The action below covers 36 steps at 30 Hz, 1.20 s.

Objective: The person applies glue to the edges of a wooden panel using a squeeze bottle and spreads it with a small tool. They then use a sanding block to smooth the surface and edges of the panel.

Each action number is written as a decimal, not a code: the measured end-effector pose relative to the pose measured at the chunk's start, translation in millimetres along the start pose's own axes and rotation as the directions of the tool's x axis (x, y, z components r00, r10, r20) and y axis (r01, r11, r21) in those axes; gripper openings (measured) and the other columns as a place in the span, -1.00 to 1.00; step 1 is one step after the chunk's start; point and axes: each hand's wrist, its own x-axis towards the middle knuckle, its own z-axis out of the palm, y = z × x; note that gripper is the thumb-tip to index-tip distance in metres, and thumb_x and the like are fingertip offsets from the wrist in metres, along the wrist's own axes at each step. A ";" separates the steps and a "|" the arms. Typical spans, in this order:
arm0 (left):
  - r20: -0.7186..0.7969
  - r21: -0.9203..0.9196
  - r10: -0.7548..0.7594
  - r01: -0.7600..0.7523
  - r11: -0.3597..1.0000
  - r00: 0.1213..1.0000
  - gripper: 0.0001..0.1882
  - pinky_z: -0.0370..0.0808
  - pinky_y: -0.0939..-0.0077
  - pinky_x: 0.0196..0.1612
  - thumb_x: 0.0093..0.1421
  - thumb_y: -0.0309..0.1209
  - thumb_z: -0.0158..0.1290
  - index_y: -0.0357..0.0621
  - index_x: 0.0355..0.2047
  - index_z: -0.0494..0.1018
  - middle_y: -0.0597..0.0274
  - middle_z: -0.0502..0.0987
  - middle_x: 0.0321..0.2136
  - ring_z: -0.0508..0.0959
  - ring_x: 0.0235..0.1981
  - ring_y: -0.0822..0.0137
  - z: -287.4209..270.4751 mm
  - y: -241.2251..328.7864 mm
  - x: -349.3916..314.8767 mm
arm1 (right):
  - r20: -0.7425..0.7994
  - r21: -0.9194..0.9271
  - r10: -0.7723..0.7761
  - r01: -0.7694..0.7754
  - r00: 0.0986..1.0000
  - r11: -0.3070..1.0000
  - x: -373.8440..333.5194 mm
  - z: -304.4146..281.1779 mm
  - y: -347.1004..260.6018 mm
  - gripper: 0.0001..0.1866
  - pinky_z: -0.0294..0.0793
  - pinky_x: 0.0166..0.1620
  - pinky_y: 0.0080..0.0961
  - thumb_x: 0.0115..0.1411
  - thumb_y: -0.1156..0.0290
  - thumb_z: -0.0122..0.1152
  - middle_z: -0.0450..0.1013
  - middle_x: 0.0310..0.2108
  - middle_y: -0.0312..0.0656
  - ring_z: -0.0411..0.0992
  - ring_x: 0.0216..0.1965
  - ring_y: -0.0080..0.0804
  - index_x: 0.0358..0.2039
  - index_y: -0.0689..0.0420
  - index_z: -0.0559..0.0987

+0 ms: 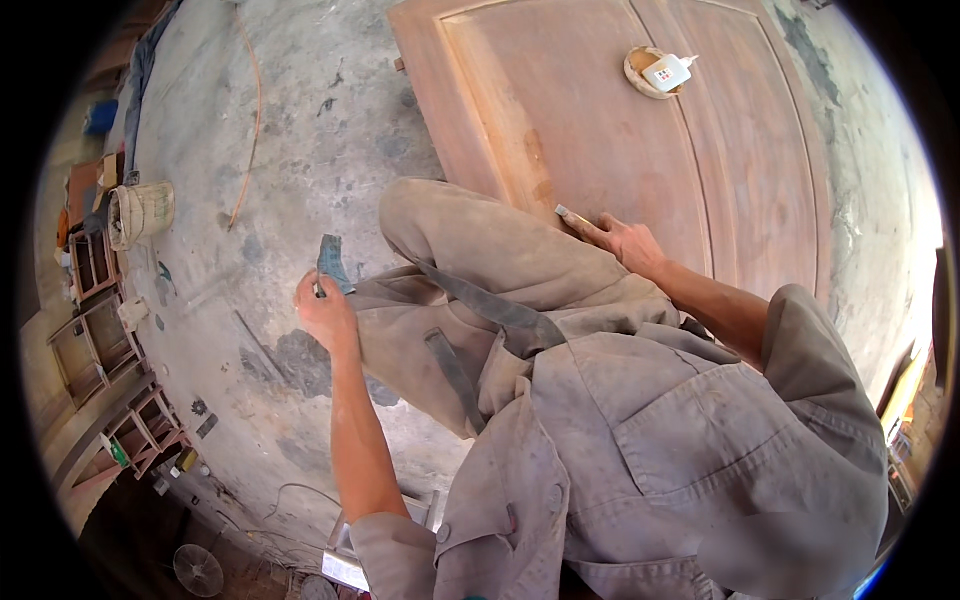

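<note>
Over the floor at the left, the fingers of my left hand are closed on a torn piece of blue-grey sandpaper, which sticks up beyond the fingertips beside my knee. My right hand rests low over a brown panelled wooden door. It grips a short narrow scraper with a flat metallic tip pointing left; the grip covers part of the tool. Reddish-brown patches mark the door's panel near that tip. My bent leg hides the door's nearer left corner.
On the door sits a small round bowl of brownish material, with a white squeeze bottle lying across it. A thin orange cord runs over the concrete floor. A woven sack and wooden frames stand at the left.
</note>
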 end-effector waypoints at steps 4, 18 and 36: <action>0.001 0.016 -0.030 0.030 0.999 1.000 -0.76 0.50 0.10 0.07 0.28 -0.39 0.12 -0.27 -0.13 0.59 -0.03 0.63 -0.07 0.56 0.02 -0.08 0.1 6.8 -0.8 | -0.052 -0.003 -0.015 0.015 0.999 1.000 8.0 0.9 -2.9 -0.24 0.56 -0.35 -0.09 0.33 0.20 0.10 0.47 -0.13 -0.04 0.56 -0.34 0.03 0.50 -0.41 0.09; 0.016 0.041 0.006 -0.007 0.999 1.000 -0.76 0.51 0.08 0.03 0.27 -0.40 0.10 -0.28 -0.13 0.60 -0.08 0.63 -0.05 0.57 -0.01 -0.09 0.3 5.1 1.5 | -0.049 -0.028 -0.003 0.002 0.999 1.000 11.9 -0.9 -4.1 -0.29 0.54 -0.40 -0.18 0.30 0.24 0.12 0.48 -0.21 -0.05 0.56 -0.39 -0.02 0.47 -0.31 0.21; 0.010 0.029 -0.034 0.034 0.999 0.999 -0.73 0.52 0.08 0.03 0.28 -0.36 0.12 -0.26 -0.11 0.60 -0.06 0.62 -0.07 0.57 -0.01 -0.07 5.5 10.3 2.0 | 0.003 -0.046 0.022 -0.022 1.000 0.999 21.9 -12.4 -8.1 -0.24 0.52 -0.35 -0.13 0.27 0.31 0.12 0.48 -0.20 -0.01 0.55 -0.34 0.01 0.48 -0.24 0.18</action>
